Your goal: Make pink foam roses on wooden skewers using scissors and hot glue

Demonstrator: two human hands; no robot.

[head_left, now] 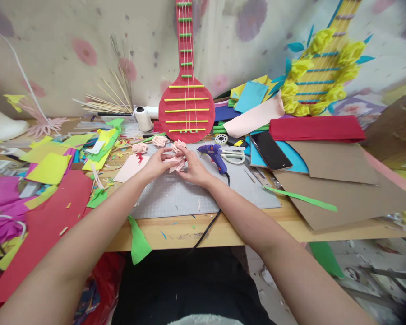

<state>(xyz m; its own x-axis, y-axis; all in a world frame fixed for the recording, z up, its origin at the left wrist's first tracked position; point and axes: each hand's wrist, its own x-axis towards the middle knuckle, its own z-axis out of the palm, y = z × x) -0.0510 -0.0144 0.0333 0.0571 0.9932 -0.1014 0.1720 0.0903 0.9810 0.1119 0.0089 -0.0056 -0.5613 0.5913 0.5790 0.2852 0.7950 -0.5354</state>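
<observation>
Between the fingers of my left hand (158, 164) and my right hand (194, 169) is a pale pink paper flower (179, 164), held above the grey cutting mat (176, 198). Both hands close on it from either side, and the fingers partly cover it. Just beyond my fingertips lie other pink paper flowers: one at the left (140, 148), one in the middle (160, 141) and one at the right (178, 145). A pale pink sheet (130, 168) lies left of my left hand. Right of my right hand rests a blue glue gun (214, 155) with a black cord.
Behind the mat stands a red paper instrument (186, 104); a yellow one with paper flowers (321, 76) leans at the right. White-handled scissors (233, 156), a phone (270, 151) and brown cardboard (345, 194) lie to the right. Coloured scraps and a red sheet (54, 225) cover the left.
</observation>
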